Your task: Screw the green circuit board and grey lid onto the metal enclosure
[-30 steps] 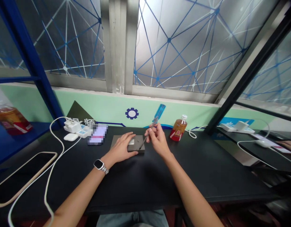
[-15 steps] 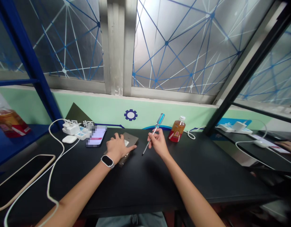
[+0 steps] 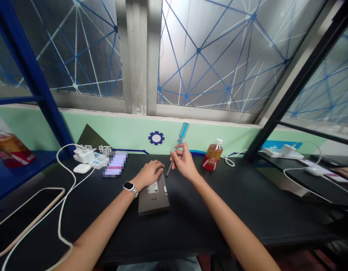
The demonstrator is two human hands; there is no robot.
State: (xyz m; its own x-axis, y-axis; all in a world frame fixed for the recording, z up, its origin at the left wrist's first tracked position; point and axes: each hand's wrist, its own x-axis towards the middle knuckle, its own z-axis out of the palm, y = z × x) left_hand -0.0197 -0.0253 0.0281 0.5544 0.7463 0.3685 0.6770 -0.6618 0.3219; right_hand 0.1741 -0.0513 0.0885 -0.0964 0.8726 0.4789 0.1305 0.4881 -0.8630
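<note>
A flat grey-brown box-shaped device (image 3: 154, 204) with a white label on top lies lengthwise on the black table. Over its far end curls my left hand (image 3: 149, 173), the fingers bent round the far edge and the thumb near the right side. On my left wrist is a watch with a light band. Pinched by its shaft in my right hand (image 3: 183, 160) is a screwdriver (image 3: 183, 131) with a clear blue handle. The handle points up and the dark tip points down, just right of the device's far end. Part of the device is hidden under my left hand.
An orange drink bottle (image 3: 212, 155) stands right of my right hand, with a white cable behind. At left are a lit phone (image 3: 116, 165), a power strip with chargers (image 3: 89, 157), a white case (image 3: 83, 168) and a beige-rimmed phone-like object (image 3: 27, 210). Another person's hand (image 3: 345, 173) shows far right.
The device has turned, its labelled top now showing with the near end toward me. My left hand has shifted to its far end. The screwdriver has moved left and up, standing slightly steeper.
</note>
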